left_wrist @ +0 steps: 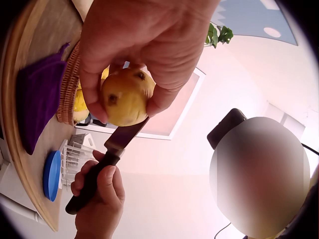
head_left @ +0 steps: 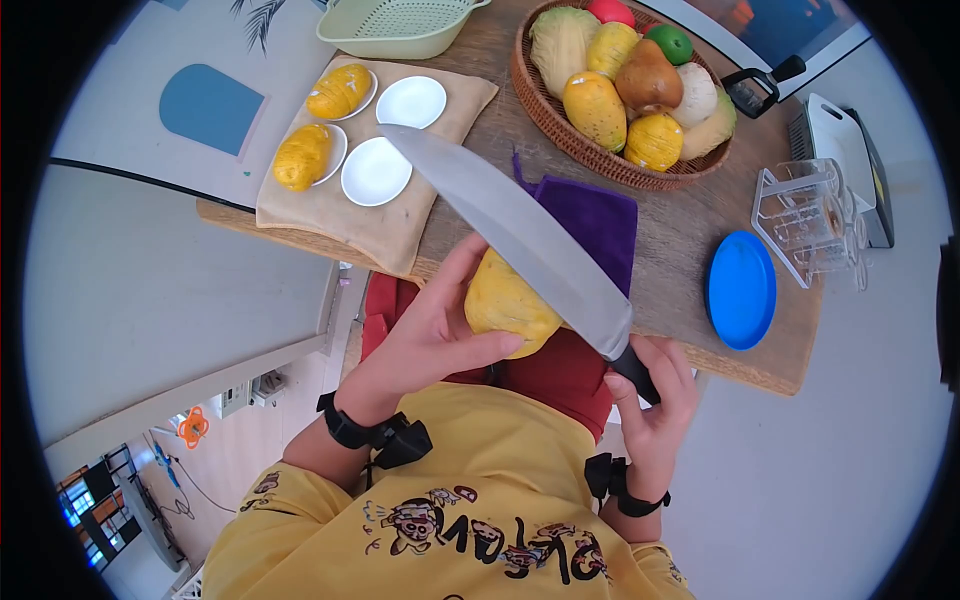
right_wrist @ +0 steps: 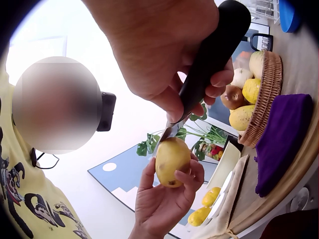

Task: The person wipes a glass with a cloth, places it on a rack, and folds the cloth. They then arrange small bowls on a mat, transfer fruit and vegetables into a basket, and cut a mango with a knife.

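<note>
My left hand [head_left: 425, 335] holds a yellow, brown-spotted potato [head_left: 505, 312] in front of the table edge, thumb on the near side and fingers around the far side. In my right hand [head_left: 658, 405] is the black handle of a large kitchen knife [head_left: 525, 235]. Its broad blade slants up and left across the potato in the head view. The right wrist view has the blade right at the upper side of the potato [right_wrist: 173, 162]. Dark spots mark the potato [left_wrist: 128, 99] in the left wrist view.
A beige mat [head_left: 440, 130] bears white saucers [head_left: 376, 172], two with yellow lumpy pieces [head_left: 302, 158]. Behind are a green colander [head_left: 400, 28] and a wicker basket [head_left: 560, 130] of produce. A purple cloth pouch [head_left: 595, 220], blue plate [head_left: 741, 290] and glass rack [head_left: 780, 235] lie rightward.
</note>
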